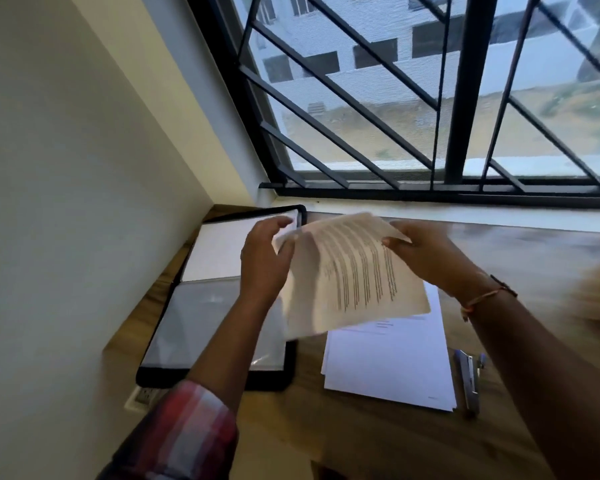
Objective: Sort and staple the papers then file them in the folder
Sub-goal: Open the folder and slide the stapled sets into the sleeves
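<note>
Nearest me, the stapler [468, 382] lies just right of the paper stack [392, 368] on the desk [361, 445], with the open folder [208, 306] to its left. Above them, my left hand [264, 261] and right hand [426, 254] each pinch 1 edge of the printed sheets [354, 271], below the barred window [430, 98].

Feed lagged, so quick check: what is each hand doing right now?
Left hand: fingers grip the left edge of the printed paper, lifted above the desk.
Right hand: pinches the same paper's right edge.

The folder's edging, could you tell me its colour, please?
Black folder edging, best seen in head view.
</note>
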Demonstrator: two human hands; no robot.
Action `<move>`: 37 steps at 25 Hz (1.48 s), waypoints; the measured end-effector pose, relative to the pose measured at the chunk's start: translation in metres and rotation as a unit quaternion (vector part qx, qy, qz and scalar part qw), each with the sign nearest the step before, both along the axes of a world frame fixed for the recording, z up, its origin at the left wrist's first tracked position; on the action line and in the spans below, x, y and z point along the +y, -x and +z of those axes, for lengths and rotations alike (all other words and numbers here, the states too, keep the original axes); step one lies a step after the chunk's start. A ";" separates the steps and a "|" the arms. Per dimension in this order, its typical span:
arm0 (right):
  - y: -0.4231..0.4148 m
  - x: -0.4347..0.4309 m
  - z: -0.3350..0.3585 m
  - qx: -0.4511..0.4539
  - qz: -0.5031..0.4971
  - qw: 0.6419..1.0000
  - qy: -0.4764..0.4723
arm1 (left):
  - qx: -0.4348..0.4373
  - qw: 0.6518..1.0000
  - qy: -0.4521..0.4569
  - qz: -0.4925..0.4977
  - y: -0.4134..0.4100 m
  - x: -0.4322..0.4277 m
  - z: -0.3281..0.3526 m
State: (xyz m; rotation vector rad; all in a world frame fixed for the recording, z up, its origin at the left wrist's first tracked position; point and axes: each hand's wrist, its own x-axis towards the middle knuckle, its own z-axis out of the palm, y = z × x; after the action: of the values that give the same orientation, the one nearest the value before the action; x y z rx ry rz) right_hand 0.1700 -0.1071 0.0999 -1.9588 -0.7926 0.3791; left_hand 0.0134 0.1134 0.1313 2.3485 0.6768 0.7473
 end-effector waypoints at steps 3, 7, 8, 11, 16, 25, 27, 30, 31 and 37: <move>0.010 -0.006 -0.025 0.074 -0.128 0.988 -0.042 | 0.068 0.991 0.046 0.108 0.027 0.008 -0.062; 0.031 -0.018 -0.055 0.084 -0.185 0.978 -0.040 | 0.332 0.932 0.053 0.134 0.067 0.004 -0.139; 0.036 -0.021 -0.058 0.078 -0.192 0.978 -0.034 | 0.343 0.929 0.043 0.136 0.074 0.002 -0.150; 0.043 -0.030 -0.068 0.074 -0.188 0.979 -0.028 | 0.306 0.942 0.015 0.134 0.084 -0.001 -0.161; 0.041 -0.040 -0.082 0.107 -0.177 0.977 -0.047 | 0.278 0.951 0.004 0.138 0.089 0.001 -0.164; 0.040 -0.048 -0.095 0.262 -0.173 0.945 -0.095 | 0.221 0.960 0.046 0.165 0.088 0.006 -0.165; 0.041 -0.050 -0.098 0.285 -0.167 0.939 -0.099 | 0.213 0.961 0.056 0.166 0.090 0.005 -0.158; 0.041 -0.056 -0.101 0.328 -0.158 0.926 -0.097 | 0.189 0.964 0.074 0.170 0.092 0.007 -0.155; 0.041 -0.058 -0.101 0.342 -0.154 0.922 -0.093 | 0.178 0.965 0.079 0.174 0.091 0.008 -0.154; 0.044 -0.066 -0.085 0.401 -0.138 0.902 -0.075 | 0.168 0.955 0.104 0.222 0.082 0.017 -0.140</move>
State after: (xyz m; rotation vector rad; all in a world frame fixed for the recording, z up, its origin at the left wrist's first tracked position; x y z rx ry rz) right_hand 0.1258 -0.1731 0.0150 -1.5269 -0.0047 0.8460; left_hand -0.0689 0.1303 -0.0088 2.1664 1.3921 0.4264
